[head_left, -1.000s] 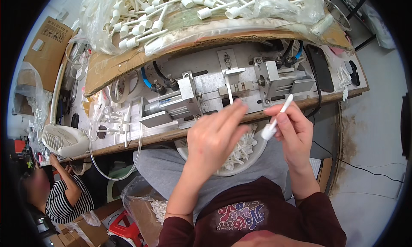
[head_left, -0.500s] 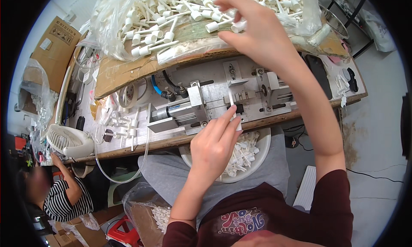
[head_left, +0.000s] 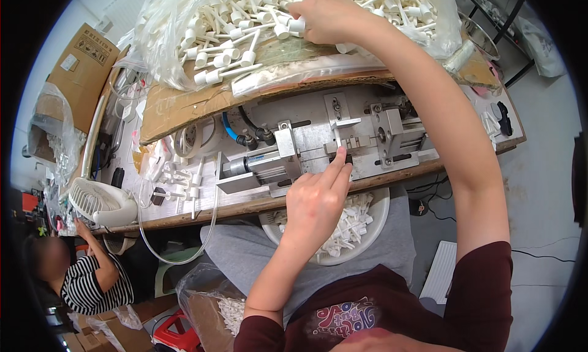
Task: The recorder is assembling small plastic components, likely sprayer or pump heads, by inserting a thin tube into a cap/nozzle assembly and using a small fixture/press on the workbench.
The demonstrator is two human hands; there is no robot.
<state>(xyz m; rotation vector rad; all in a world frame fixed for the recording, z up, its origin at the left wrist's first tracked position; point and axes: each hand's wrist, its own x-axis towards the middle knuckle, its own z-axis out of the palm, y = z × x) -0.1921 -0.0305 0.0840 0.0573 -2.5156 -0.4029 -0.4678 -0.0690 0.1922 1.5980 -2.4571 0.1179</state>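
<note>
Over the heap of white ribbed caps with thin stems (head_left: 248, 18), my right hand (head_left: 334, 20) reaches down, fingers closed at a white cap (head_left: 296, 25) on the near side. My left hand (head_left: 315, 196) lies palm down at the bench's front edge, fingers stretched out. Its index fingertip touches a small slotted metal holder (head_left: 358, 142) on the clamping machine, beside a white stem (head_left: 338, 136) that stands there. The thumb of my left hand is hidden. A metal cylinder block (head_left: 286, 145) is left of the holder, another block (head_left: 401, 134) right of it.
Cardboard (head_left: 184, 110) carries the heap and overhangs the machine. A white basin (head_left: 381, 220) of white pieces rests at my lap. Loose white fittings (head_left: 184, 183), a clear hose (head_left: 143, 234) and a fan (head_left: 101, 200) are at left. Another person (head_left: 98, 278) sits at far left.
My right hand has lowered into the heap and its spread fingers have closed at a cap. My left hand stays at the holder; the white piece under its fingertips no longer shows.
</note>
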